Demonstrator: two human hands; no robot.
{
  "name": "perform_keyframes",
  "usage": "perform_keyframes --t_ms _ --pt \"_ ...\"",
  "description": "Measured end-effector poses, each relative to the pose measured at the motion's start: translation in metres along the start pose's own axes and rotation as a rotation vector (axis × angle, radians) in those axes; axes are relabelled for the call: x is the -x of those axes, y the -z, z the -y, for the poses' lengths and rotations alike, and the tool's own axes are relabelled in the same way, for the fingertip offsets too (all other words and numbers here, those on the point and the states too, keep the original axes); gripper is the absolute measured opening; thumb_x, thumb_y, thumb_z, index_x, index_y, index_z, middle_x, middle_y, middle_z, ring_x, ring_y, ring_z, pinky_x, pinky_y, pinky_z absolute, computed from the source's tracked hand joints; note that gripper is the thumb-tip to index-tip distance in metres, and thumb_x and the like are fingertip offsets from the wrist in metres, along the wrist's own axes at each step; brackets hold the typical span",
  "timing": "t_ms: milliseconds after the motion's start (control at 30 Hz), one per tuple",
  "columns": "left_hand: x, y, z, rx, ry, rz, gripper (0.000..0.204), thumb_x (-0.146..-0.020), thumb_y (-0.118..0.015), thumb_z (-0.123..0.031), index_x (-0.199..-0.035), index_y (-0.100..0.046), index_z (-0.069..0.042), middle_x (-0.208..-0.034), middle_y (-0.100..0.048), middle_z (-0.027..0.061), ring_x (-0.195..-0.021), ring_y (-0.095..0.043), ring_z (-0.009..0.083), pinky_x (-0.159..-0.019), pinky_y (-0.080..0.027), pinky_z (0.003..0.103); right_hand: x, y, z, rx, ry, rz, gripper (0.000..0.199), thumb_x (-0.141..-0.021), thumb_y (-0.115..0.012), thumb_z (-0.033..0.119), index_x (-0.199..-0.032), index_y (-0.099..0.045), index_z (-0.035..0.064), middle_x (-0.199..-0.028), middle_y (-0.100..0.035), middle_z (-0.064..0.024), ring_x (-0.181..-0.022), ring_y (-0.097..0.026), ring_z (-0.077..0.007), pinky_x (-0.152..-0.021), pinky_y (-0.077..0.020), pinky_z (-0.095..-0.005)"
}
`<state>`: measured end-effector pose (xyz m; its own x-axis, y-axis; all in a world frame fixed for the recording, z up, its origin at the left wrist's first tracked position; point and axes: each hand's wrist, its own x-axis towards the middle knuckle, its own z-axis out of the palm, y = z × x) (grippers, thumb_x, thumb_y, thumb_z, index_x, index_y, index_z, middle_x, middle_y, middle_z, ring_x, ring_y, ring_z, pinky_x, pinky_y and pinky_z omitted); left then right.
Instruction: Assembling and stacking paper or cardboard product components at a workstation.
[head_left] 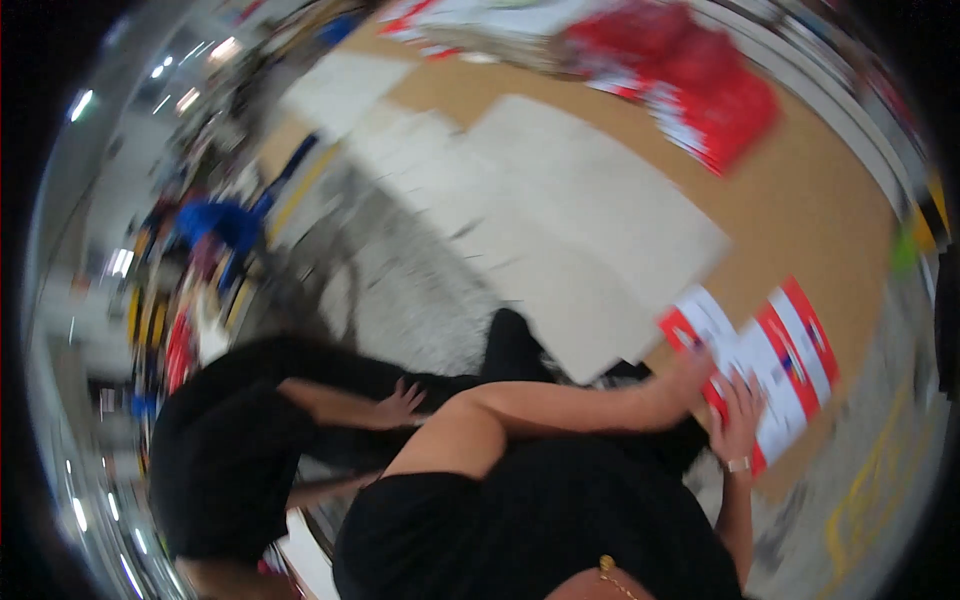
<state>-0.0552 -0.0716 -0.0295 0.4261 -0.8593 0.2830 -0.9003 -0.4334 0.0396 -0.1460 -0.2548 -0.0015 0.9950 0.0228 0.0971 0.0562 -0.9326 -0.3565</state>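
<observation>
Two red-and-white printed sheets lie at the right end of the brown work surface: one sheet [805,345] to the right, the other sheet [705,312] to its left, meeting near my hands. My left hand [690,375] reaches across to the near edge of the left sheet; motion smears its fingers. Beside it, my right hand [738,415], with a band at the wrist, rests on the near part of the sheets, fingers stretched out. Whether either hand grips a sheet edge is too blurred to tell.
Large pale sheets [590,190] cover the middle of the brown board [800,200]. Behind lies a heap of red plastic and printed sheets [700,90]. Close on my left, a co-worker in black [225,470] bends forward, one hand [400,405] stretched out. Another person in blue [220,225] is farther off.
</observation>
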Motion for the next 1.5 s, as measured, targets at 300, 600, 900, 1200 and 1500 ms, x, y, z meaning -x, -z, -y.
perform_keyframes --t_ms 300,600,900,1200,1500 --pt "0.005 0.005 -0.001 0.103 -0.087 0.099 0.041 -0.087 -0.054 -0.027 -0.116 -0.065 -0.001 -0.141 -0.045 0.0183 -0.133 -0.037 0.0373 -0.104 -0.032 0.056 0.015 -0.023 -0.039 0.326 0.114 -0.03 0.049 -0.1 -0.041 0.036 -0.142 -0.047 0.0117 -0.15 -0.041 -0.0104 -0.143 -0.028 -0.0373 -0.114 -0.0155 -0.0583" --pt "0.007 -0.014 -0.001 0.269 -0.013 0.107 0.051 -0.088 -0.051 -0.025 -0.132 -0.051 0.001 -0.146 -0.04 0.0187 -0.138 -0.033 0.0343 -0.112 -0.026 0.051 0.004 -0.009 -0.04 0.179 0.301 0.0 0.046 -0.099 -0.045 0.029 -0.141 -0.046 0.01 -0.147 -0.042 -0.0168 -0.137 -0.034 -0.0442 -0.11 -0.0244 -0.0584" --pt "0.017 -0.039 -0.017 0.407 -0.314 -0.122 0.044 -0.089 -0.048 -0.023 -0.127 -0.05 -0.001 -0.149 -0.034 0.024 -0.138 -0.033 0.0396 -0.114 -0.024 0.052 0.038 0.029 -0.148 0.429 -0.189 -0.207 0.046 -0.086 -0.054 0.01 -0.131 -0.059 0.0189 -0.14 -0.045 -0.0269 -0.128 -0.045 -0.0443 -0.107 -0.0356 -0.0527" --pt "-0.008 -0.016 0.005 0.453 -0.094 -0.09 0.069 -0.081 -0.065 -0.047 -0.13 -0.05 -0.001 -0.147 -0.035 0.0267 -0.137 -0.032 0.0421 -0.114 -0.023 0.05 0.024 0.033 -0.194 -0.257 -0.803 -0.545 0.083 -0.075 -0.081 0.028 -0.144 -0.039 0.0096 -0.128 -0.053 -0.0234 -0.118 -0.052 -0.036 -0.101 -0.0436 -0.044" --pt "-0.044 -0.012 0.017 0.546 -0.17 -0.061 0.049 -0.088 -0.061 -0.037 -0.125 -0.049 -0.008 -0.129 -0.044 0.0218 -0.126 -0.039 0.0418 -0.11 -0.03 0.051 -0.012 0.057 -0.232 -1.433 -0.514 -0.434 0.068 -0.092 -0.06 0.009 -0.151 -0.026 0.0064 -0.142 -0.047 -0.0128 -0.122 -0.054 -0.0235 -0.103 -0.0446 -0.0356"
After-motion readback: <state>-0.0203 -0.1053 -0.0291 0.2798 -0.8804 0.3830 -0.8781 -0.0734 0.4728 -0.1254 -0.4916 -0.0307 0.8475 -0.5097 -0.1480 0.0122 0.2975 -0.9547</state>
